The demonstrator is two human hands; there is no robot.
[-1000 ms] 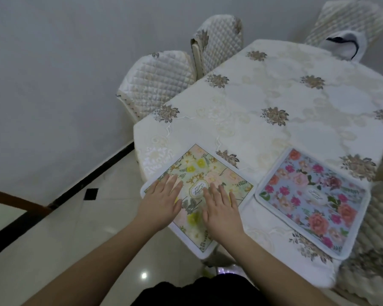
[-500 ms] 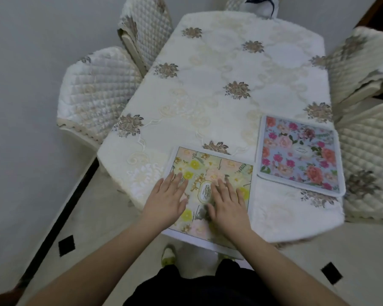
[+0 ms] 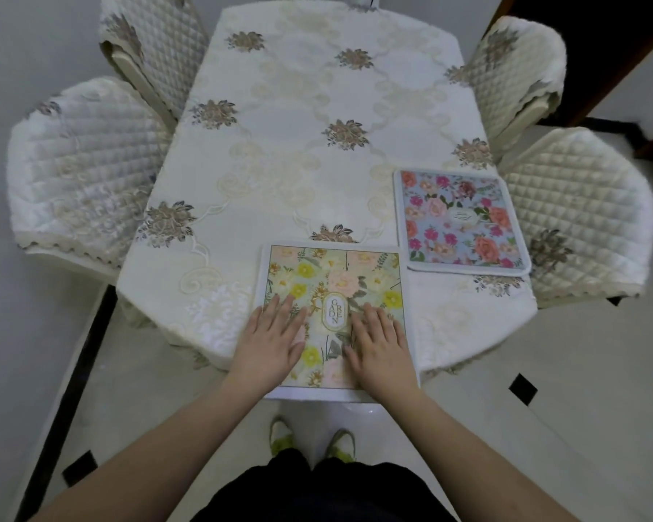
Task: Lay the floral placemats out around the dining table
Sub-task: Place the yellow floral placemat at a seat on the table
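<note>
A yellow-and-green floral placemat lies at the near end of the dining table, its near edge hanging a little past the table's edge. My left hand and my right hand both rest flat on it, palms down, fingers spread, either side of its oval label. A second placemat, blue with pink and red flowers, lies flat at the table's right side, close to the nearest right chair.
The table wears a cream tablecloth with brown flower motifs. Quilted cream chairs stand two on the left and two on the right. My feet stand on pale tiled floor by the near edge.
The view has swung round so the table now runs straight ahead. Both hands stay flat on the yellow placemat, which now sits square to the near end.
</note>
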